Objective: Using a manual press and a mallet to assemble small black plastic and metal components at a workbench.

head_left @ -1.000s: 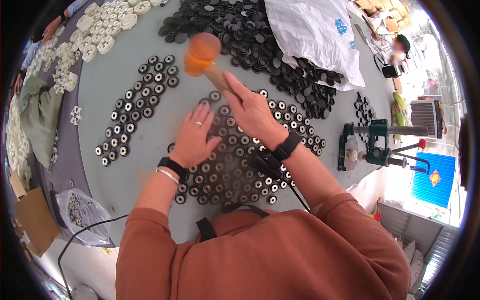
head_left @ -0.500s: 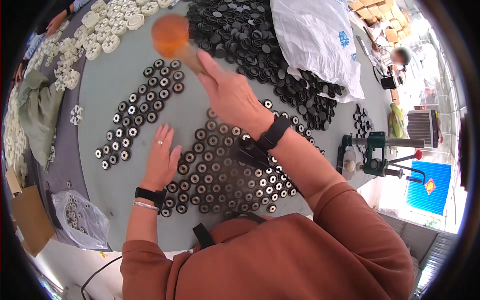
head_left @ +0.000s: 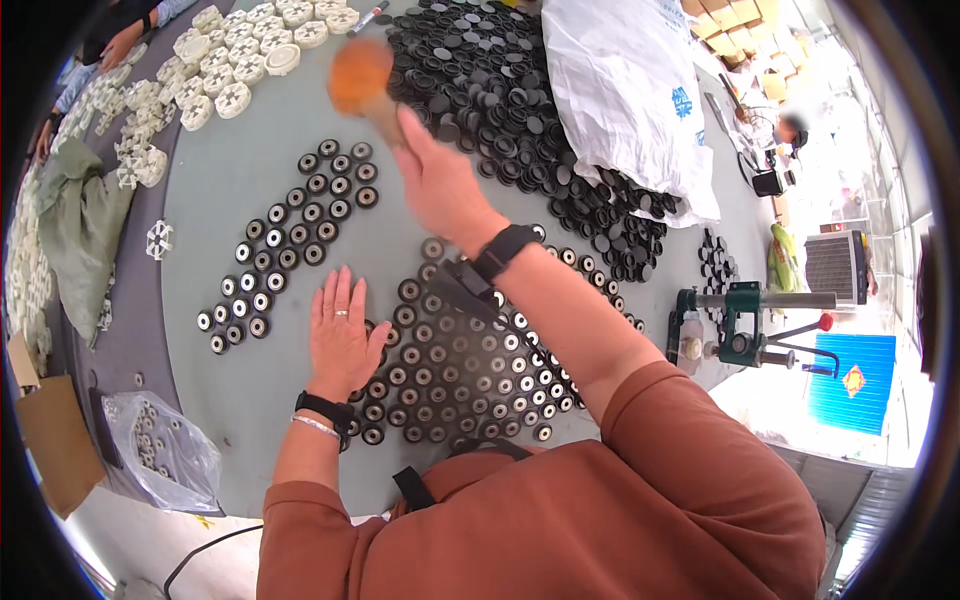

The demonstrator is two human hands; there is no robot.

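My right hand [head_left: 445, 190] is closed round the handle of a mallet with an orange head [head_left: 360, 77], held up over the table and smeared by motion. Flat on the grey tabletop [head_left: 215, 410], my left hand [head_left: 342, 330] has its fingers stretched out and holds nothing. Just beyond its fingertips lies a slanting band of black rollers with metal centres [head_left: 298, 235], set in rows. More such rollers [head_left: 420, 375] spread between my forearms, touching or close to my left thumb. My right forearm hides part of them.
A heap of black caps [head_left: 480, 85] lies at the back beside a white sack [head_left: 625, 90]. White plastic parts [head_left: 235, 70] crowd the far left. A green hand press [head_left: 742, 325] stands at the right edge. A clear bag [head_left: 160, 445] is at lower left; another person's hand [head_left: 122, 45] shows far left.
The mallet has shifted slightly right and down in the picture. My left hand has moved a little right, its fingers still spread; the whole view has also shifted slightly.
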